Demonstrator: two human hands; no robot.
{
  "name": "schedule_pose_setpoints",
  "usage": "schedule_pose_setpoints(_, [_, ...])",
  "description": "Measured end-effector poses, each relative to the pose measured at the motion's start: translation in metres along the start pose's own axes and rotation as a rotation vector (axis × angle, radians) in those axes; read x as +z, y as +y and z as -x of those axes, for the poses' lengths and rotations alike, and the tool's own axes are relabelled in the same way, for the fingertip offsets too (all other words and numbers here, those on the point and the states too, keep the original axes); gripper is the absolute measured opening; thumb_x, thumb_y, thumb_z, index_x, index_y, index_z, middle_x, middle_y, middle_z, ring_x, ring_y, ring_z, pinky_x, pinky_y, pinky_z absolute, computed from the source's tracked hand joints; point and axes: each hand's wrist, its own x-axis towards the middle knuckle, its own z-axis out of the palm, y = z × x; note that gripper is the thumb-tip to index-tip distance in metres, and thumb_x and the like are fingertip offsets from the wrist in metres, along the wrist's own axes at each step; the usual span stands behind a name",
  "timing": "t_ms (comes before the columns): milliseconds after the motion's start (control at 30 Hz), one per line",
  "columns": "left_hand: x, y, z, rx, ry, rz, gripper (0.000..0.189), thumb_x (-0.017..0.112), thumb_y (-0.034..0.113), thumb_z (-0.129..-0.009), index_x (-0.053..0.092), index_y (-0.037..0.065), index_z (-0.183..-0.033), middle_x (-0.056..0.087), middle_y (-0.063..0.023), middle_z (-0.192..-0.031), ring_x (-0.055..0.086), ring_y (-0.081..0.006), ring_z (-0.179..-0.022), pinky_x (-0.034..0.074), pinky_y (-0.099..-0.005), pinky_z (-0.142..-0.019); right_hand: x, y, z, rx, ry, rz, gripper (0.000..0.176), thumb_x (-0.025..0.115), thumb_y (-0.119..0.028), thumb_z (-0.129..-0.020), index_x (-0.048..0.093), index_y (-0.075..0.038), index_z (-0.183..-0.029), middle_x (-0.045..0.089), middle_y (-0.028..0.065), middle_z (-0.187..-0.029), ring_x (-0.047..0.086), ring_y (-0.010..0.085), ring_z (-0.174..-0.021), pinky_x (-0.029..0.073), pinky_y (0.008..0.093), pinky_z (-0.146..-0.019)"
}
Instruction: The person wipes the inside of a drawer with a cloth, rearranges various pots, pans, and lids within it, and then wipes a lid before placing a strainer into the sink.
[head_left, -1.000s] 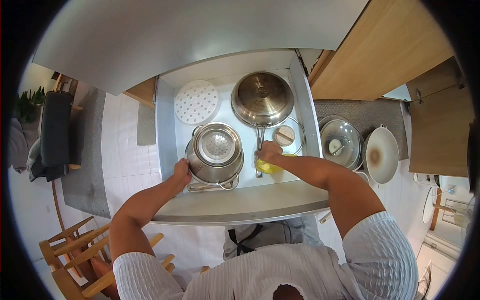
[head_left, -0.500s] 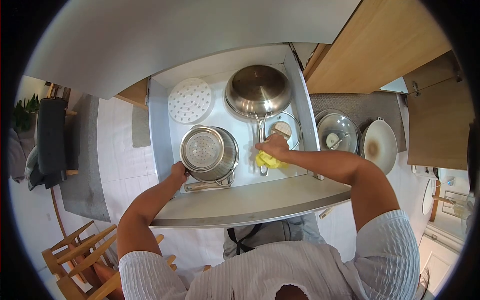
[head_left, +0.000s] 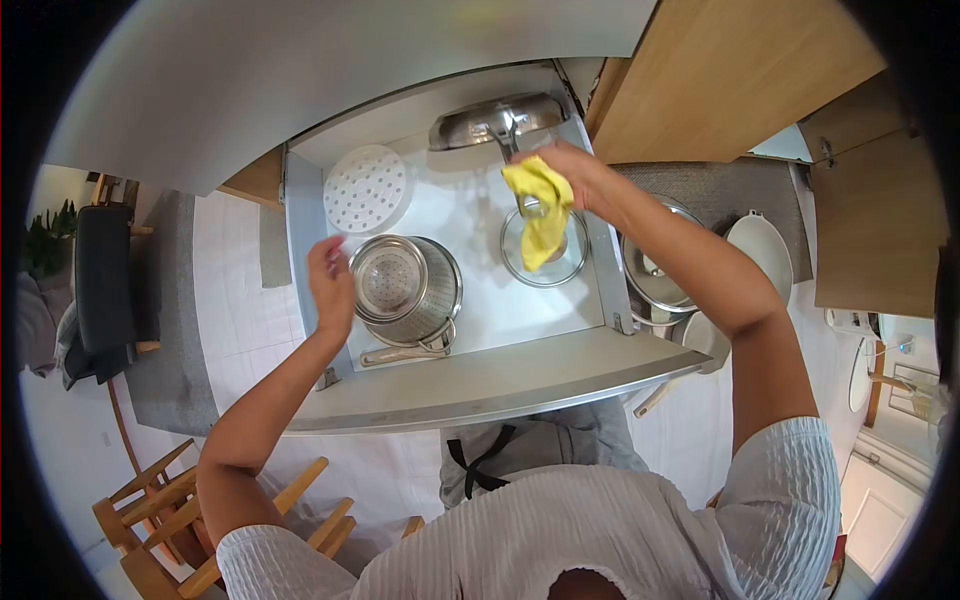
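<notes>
In the head view my right hand (head_left: pixel 568 178) is closed round the handle of a steel frying pan (head_left: pixel 500 123), with a yellow cloth (head_left: pixel 541 212) hanging from the same hand. The pan is tilted up on edge at the back of the drawer. Below the cloth lies a round glass lid (head_left: pixel 513 262), its middle partly covered. My left hand (head_left: pixel 333 268) hovers over the left side with loosely bent fingers, apart and holding nothing. Beside it stands a steel steamer pot (head_left: pixel 390 283) with a perforated insert. A white perforated disc (head_left: pixel 367 188) lies behind it.
A white drawer (head_left: pixel 480 370) is pulled out before me. On the floor at right are a glass-lidded pan (head_left: pixel 655 255) and a light-coloured wok (head_left: pixel 768 250). A wooden chair (head_left: pixel 160 510) stands at lower left; a wooden cabinet door (head_left: pixel 740 80) rises at right.
My right hand has moved up and back, and the frying pan has tipped from lying flat to standing tilted. More of the glass lid shows. My left hand has risen from the pot's side.
</notes>
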Motion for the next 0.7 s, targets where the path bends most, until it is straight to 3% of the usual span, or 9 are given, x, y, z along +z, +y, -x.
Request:
schedule_pose_setpoints(67, [0.033, 0.058, 0.002, -0.011, -0.392, 0.243, 0.016, 0.047, 0.002, -0.084, 0.054, 0.002, -0.098, 0.053, -0.0091, -0.099, 0.053, -0.0172, -0.085, 0.043, -0.0276, -0.075, -0.001, -0.014, -0.006, 0.007, -0.104, -0.036, 0.016, 0.053, -0.018, -0.081, 0.061, -0.003, -0.083, 0.062, 0.0062, -0.073, 0.058, 0.0137, -0.059, 0.048, 0.0282, -0.047])
schedule_pose_setpoints(167, [0.117, 0.083, 0.023, 0.1, -0.799, 0.097, 0.024, 0.052, 0.002, -0.08, 0.051, 0.0, -0.104, 0.052, -0.0132, -0.096, 0.053, -0.0196, -0.087, 0.045, -0.0295, -0.074, -0.004, -0.022, -0.015, 0.014, -0.202, -0.064, 0.02, 0.05, -0.021, -0.083, 0.059, -0.003, -0.082, 0.062, 0.0043, -0.072, 0.056, 0.0103, -0.057, 0.046, 0.0258, -0.046])
schedule_pose_setpoints(200, [0.171, 0.045, 0.034, 0.558, -0.598, -0.068, 0.035, 0.054, 0.01, -0.081, 0.049, 0.008, -0.115, 0.051, -0.0123, -0.109, 0.055, -0.0215, -0.089, 0.047, -0.0308, -0.076, 0.0, -0.026, -0.011, -0.004, -0.179, -0.124, 0.02, 0.05, -0.021, -0.083, 0.059, -0.003, -0.082, 0.062, 0.0045, -0.072, 0.056, 0.0104, -0.055, 0.045, 0.0252, -0.045])
schedule_pose_setpoints(233, [0.175, 0.075, 0.038, -0.243, -1.038, 0.195, 0.044, 0.057, 0.014, -0.078, 0.045, 0.007, -0.12, 0.049, -0.0154, -0.116, 0.051, -0.0287, -0.101, 0.041, -0.0352, -0.087, 0.004, -0.028, -0.01, -0.016, -0.159, -0.186, 0.02, 0.05, -0.022, -0.083, 0.059, -0.004, -0.081, 0.061, 0.0047, -0.072, 0.055, 0.0106, -0.054, 0.045, 0.0246, -0.044])
schedule_pose_setpoints(300, [0.227, 0.07, 0.047, 0.39, -1.005, -0.379, 0.042, 0.056, 0.016, -0.077, 0.048, 0.005, -0.117, 0.048, -0.018, -0.117, 0.048, -0.0303, -0.103, 0.039, -0.0378, -0.09, 0.01, -0.028, -0.012, -0.05, -0.169, -0.199, 0.02, 0.05, -0.021, -0.083, 0.059, -0.003, -0.082, 0.061, 0.0049, -0.07, 0.053, 0.0112, -0.049, 0.044, 0.0231, -0.041])
schedule_pose_setpoints(367, [0.323, -0.019, 0.064, 0.417, -0.847, -0.48, 0.032, 0.054, 0.015, -0.076, 0.054, 0.002, -0.105, 0.051, -0.0195, -0.11, 0.05, -0.0312, -0.099, 0.041, -0.0397, -0.085, 0.013, -0.033, -0.003, -0.036, -0.08, -0.208, 0.019, 0.05, -0.02, -0.083, 0.059, -0.003, -0.082, 0.06, 0.0061, -0.071, 0.051, 0.0122, -0.047, 0.042, 0.0214, -0.039])
schedule_pose_setpoints(467, [0.254, 0.051, 0.042, 0.71, -0.902, -0.699, 0.021, 0.05, 0.012, -0.076, 0.057, 0.0, -0.092, 0.052, -0.0201, -0.097, 0.052, -0.0324, -0.091, 0.044, -0.0418, -0.079, 0.005, -0.035, -0.004, -0.066, -0.137, -0.278, 0.019, 0.052, -0.02, -0.082, 0.059, -0.002, -0.081, 0.059, 0.0071, -0.074, 0.048, 0.0122, -0.046, 0.04, 0.0206, -0.039])
schedule_pose_setpoints(600, [0.205, 0.072, 0.034, 0.787, -0.676, -0.359, 0.016, 0.049, 0.007, -0.074, 0.056, -0.002, -0.085, 0.052, -0.0214, -0.089, 0.054, -0.035, -0.083, 0.046, -0.0391, -0.073, -0.007, -0.043, -0.011, -0.036, -0.243, -0.38, 0.019, 0.054, -0.017, -0.08, 0.058, 0.002, -0.081, 0.058, 0.0102, -0.078, 0.043, 0.0113, -0.045, 0.039, 0.0197, -0.039])
schedule_pose_setpoints(700, [0.159, 0.097, 0.02, 0.742, -0.753, -0.339, 0.013, 0.049, 0.008, -0.076, 0.055, -0.001, -0.083, 0.051, -0.0217, -0.09, 0.054, -0.0355, -0.083, 0.045, -0.0403, -0.073, -0.014, -0.058, -0.015, -0.021, -0.227, -0.473, 0.015, 0.059, -0.008, -0.076, 0.055, 0.005, -0.081, 0.056, 0.0144, -0.081, 0.046, 0.0113, -0.048, 0.04, 0.0198, -0.04])
